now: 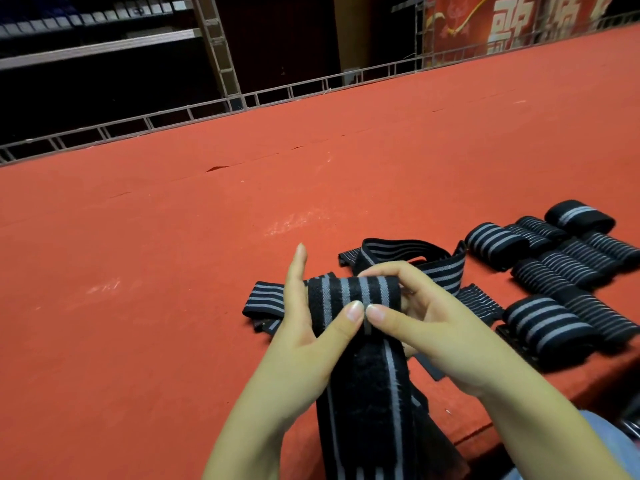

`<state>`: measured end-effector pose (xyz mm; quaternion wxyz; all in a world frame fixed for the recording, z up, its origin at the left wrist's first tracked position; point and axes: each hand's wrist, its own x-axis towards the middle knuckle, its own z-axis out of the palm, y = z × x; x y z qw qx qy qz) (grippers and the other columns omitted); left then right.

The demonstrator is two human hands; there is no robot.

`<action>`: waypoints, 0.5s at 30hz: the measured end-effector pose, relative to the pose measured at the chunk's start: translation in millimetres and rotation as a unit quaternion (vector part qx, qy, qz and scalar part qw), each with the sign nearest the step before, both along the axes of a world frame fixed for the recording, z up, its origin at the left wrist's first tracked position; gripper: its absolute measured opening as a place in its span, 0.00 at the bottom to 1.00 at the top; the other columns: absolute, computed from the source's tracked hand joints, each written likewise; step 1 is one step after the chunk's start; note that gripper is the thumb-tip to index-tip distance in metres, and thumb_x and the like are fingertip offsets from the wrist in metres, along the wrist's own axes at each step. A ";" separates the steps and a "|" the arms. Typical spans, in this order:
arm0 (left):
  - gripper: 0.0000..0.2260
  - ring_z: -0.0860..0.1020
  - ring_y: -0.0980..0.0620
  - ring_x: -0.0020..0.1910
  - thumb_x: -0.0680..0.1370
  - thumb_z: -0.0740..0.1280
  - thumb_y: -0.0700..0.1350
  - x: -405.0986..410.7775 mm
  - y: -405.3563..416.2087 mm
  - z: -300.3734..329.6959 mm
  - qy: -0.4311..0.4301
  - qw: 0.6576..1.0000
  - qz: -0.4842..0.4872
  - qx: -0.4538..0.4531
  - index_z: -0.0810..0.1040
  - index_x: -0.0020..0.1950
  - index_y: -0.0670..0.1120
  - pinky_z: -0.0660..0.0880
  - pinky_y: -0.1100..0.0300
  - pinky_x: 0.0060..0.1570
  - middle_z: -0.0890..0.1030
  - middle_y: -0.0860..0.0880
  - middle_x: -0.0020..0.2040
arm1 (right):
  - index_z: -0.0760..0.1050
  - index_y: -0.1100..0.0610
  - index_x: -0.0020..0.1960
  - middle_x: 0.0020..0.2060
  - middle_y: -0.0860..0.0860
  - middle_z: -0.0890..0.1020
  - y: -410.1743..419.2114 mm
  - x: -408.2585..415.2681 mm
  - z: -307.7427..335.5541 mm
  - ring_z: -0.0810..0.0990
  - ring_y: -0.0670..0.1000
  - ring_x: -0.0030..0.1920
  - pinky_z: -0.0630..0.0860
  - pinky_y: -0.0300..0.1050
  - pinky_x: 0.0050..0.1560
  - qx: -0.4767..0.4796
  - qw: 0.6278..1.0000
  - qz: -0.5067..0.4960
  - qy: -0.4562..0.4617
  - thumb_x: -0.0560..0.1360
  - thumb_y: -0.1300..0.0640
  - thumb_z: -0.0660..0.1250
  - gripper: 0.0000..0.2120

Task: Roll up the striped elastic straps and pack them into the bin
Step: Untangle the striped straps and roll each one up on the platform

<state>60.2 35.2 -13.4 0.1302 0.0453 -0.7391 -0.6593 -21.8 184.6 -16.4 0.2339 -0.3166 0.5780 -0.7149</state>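
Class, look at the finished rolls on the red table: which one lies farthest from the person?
The roll at the top right of the group, beyond all the others, showing one grey band.

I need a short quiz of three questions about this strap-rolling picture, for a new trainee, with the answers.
1. True or false: both hands grip the strap being rolled.
2. The finished rolls lie on which side of the hands? A) left B) right
3. Fill in: the table cover is ____.

Key:
1. True: left hand and right hand pinch it.
2. B
3. red
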 end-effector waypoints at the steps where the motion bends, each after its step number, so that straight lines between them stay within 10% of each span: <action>1: 0.39 0.76 0.64 0.64 0.72 0.72 0.63 -0.7 0.3 -0.6 0.000 1.000 0.008 -0.009 0.47 0.70 0.78 0.74 0.59 0.64 0.76 0.60 0.67 | 0.76 0.51 0.57 0.42 0.48 0.83 -2.0 1.8 -1.1 0.81 0.46 0.44 0.77 0.39 0.41 -0.020 1.000 -0.017 0.011 0.73 0.57 0.71 0.13; 15: 0.27 0.80 0.48 0.61 0.73 0.71 0.45 -8.6 13.3 -11.8 0.067 0.995 0.020 0.066 0.70 0.71 0.57 0.76 0.47 0.63 0.82 0.48 0.61 | 0.75 0.46 0.55 0.48 0.46 0.81 -12.5 4.5 -1.4 0.80 0.46 0.50 0.76 0.40 0.52 -0.085 0.967 -0.191 0.144 0.73 0.58 0.67 0.12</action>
